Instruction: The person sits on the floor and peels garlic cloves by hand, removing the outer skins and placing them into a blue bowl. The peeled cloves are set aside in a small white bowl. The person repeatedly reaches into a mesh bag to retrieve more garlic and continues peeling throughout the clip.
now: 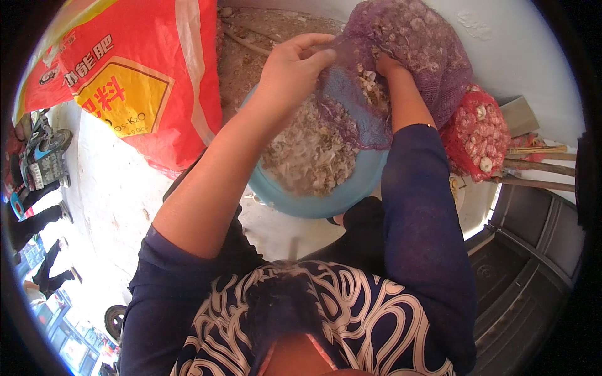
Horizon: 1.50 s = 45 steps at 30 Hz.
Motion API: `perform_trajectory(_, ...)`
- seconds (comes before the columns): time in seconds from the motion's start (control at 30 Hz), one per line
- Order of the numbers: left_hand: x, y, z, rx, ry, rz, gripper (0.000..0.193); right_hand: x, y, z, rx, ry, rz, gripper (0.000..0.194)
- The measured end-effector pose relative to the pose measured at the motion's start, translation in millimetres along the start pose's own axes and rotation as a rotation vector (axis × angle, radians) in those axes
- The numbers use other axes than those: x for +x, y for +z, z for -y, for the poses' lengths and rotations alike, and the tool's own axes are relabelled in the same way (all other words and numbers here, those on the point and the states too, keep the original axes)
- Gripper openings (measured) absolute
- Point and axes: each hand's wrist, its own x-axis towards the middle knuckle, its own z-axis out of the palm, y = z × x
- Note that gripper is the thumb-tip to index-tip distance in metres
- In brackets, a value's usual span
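Note:
My left hand [298, 63] pinches the rim of a purple mesh sack [414, 42] between thumb and fingers, holding its mouth out to one side. Garlic bulbs fill the sack's upper part. Through the mouth reaches my right hand [386, 65]; its fingers are hidden inside, so what they hold cannot be seen. Loose garlic pieces and skins [369, 84] show by the right wrist. Beneath both hands stands a light blue plastic basin [301, 207] holding a heap of papery garlic skins and pieces [312, 162]. The sack's loose netting hangs over the basin's right side.
A large red woven fertilizer sack [197, 94] stands at the left. On the right are a red net bag of garlic [477, 136], wooden handles [538, 165] and a dark panelled door [522, 254]. People's legs [47, 268] and a motorbike [44, 150] appear far left.

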Motion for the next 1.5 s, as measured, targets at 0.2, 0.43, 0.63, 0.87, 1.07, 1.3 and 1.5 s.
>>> perform_trajectory(0.2, -3, -2, -2, 0.020, 0.067, 0.047, 0.027, 4, 5, -16, 0.008, 0.049, 0.014, 0.047)
perform_trajectory(0.43, -8, -7, -7, -0.025, 0.064, 0.082, 0.028, -24, -8, -6, 0.042, 0.122, -0.090, 0.044)
perform_trajectory(0.63, -7, -5, -7, 0.065, 0.059, 0.060, 0.028, -97, -40, 28, 0.183, 0.282, -0.439, 0.042)
perform_trajectory(0.87, -8, -4, -10, 0.007, 0.048, 0.075, 0.024, -167, -99, 60, 0.843, 0.377, -0.888, 0.040)
perform_trajectory(1.07, -6, -3, -17, -0.123, 0.146, 0.029, 0.023, -207, -152, 77, 2.028, 0.149, -0.854, 0.032)
perform_trajectory(1.3, -12, 0, -24, -0.167, 0.133, 0.074, 0.030, -317, -168, 145, 2.480, -0.088, -0.293, 0.020)
perform_trajectory(1.5, -40, 21, -24, -0.178, 0.092, 0.453, 0.042, -385, -164, 187, 2.263, -0.390, -0.698, 0.018)
